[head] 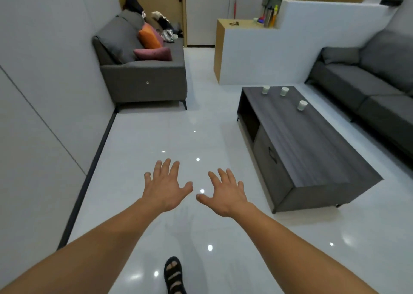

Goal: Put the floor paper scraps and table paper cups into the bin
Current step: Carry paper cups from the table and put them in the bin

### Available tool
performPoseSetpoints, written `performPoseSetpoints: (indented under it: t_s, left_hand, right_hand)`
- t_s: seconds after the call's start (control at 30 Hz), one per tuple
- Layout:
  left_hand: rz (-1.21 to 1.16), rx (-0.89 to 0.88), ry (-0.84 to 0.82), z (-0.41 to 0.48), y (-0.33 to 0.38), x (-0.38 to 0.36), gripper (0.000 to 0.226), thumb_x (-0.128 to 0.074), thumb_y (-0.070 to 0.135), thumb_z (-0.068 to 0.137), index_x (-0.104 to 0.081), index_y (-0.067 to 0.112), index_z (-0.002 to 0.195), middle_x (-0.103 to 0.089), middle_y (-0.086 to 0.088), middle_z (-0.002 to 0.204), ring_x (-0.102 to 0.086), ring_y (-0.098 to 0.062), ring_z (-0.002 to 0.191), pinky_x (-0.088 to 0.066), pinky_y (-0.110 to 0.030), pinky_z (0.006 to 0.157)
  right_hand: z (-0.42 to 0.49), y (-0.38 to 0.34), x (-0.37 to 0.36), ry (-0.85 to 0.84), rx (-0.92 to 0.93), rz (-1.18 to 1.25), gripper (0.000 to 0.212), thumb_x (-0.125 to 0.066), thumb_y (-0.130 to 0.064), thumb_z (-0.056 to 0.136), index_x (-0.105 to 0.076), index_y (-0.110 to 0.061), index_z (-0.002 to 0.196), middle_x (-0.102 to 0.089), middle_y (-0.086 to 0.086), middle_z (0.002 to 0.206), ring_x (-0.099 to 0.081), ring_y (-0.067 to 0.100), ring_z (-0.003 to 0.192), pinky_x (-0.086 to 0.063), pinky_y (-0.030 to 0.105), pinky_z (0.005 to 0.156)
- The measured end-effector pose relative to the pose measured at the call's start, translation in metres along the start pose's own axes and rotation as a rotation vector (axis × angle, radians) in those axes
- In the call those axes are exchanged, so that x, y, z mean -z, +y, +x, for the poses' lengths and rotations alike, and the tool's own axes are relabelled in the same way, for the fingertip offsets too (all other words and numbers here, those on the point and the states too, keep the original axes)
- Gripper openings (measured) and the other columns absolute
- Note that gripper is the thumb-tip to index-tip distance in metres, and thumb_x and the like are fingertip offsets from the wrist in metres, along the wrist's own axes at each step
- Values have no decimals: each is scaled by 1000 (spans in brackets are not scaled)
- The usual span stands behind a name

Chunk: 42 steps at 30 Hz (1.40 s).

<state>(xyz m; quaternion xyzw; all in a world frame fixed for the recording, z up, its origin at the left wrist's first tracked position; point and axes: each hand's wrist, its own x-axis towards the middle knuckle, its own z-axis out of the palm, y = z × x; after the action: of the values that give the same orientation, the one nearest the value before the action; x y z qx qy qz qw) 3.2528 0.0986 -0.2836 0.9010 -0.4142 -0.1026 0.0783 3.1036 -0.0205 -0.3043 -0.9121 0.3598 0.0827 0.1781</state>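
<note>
Three white paper cups stand upright on the far end of the dark grey coffee table [312, 150]: one at the back left [266, 90], one beside it [284, 91], one nearer to me [302, 105]. My left hand [165, 186] and my right hand [225, 193] are stretched out in front of me over the white floor, palms down, fingers spread, holding nothing. Both hands are well short of the cups, left of the table's near end. No paper scraps and no bin show in this view.
A grey sofa [143, 70] with orange and purple cushions stands along the left wall. A second grey sofa [368, 88] runs behind the table on the right. A white partition [268, 54] with a wooden counter stands at the back. My sandalled foot [173, 276] is on the glossy floor.
</note>
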Motion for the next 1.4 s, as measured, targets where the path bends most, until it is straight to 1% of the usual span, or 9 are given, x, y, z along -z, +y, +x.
performPoseSetpoints:
  t_s: [0.17,0.4,0.6,0.7,0.87,1.0,1.1,1.27,1.4]
  left_hand:
    - [-23,-105,-13,112,24,6,81,-32,68,85,-8,27,152,1,1,161,9,-22,147,-5,-51,116]
    - [5,-248,-59,272,60,34,80,-32,67,87,-7,27,152,2,1,161,9,-22,147,-2,-50,117]
    - [66,-361,-143,377,127,18,80,-29,70,87,-7,28,152,4,2,161,10,-21,147,-2,-50,118]
    - [88,-379,-136,444,167,13,79,-29,68,88,-8,27,152,2,1,161,8,-22,148,-4,-50,117]
    - [97,-345,-128,539,228,16,79,-29,69,88,-9,27,152,0,2,161,6,-21,148,-6,-49,118]
    - [64,-327,-83,614,275,28,77,-29,67,89,-12,26,152,-2,2,161,5,-21,148,-7,-48,118]
    - [67,-337,-113,654,303,27,77,-30,66,89,-12,26,152,-1,2,161,6,-21,148,-7,-48,118]
    - [52,-379,-128,741,341,18,77,-30,67,89,-11,26,152,-1,1,161,6,-21,148,-7,-48,119]
    - [80,-464,-148,826,369,8,78,-29,68,88,-11,26,152,-2,1,161,6,-21,148,-7,-48,118]
  right_hand:
    - [86,27,38,26,-105,7,90,-37,-77,85,-5,-31,156,4,0,164,14,24,150,-3,58,117]
    - [200,62,98,128,-246,74,90,-37,-77,84,-6,-33,155,3,-1,164,14,22,150,-3,56,117]
    - [286,134,124,129,-365,142,91,-36,-79,83,-4,-35,155,5,-2,164,14,23,150,-2,57,117]
    - [342,177,141,120,-356,160,91,-37,-77,83,-3,-33,155,5,-1,164,15,24,149,-1,59,116]
    - [428,246,189,101,-319,183,92,-37,-76,84,-3,-31,156,6,0,164,16,24,149,1,59,117]
    - [489,298,237,143,-302,180,92,-38,-75,84,-2,-31,156,7,-1,164,17,22,149,2,57,117]
    - [522,329,257,123,-322,161,93,-39,-75,84,-2,-31,156,7,0,164,17,23,149,2,57,117]
    - [598,370,280,107,-354,148,94,-37,-77,83,-2,-31,156,8,0,164,18,23,149,1,58,117]
    - [667,402,303,105,-409,125,94,-39,-76,82,-2,-31,156,8,0,164,17,23,149,0,59,116]
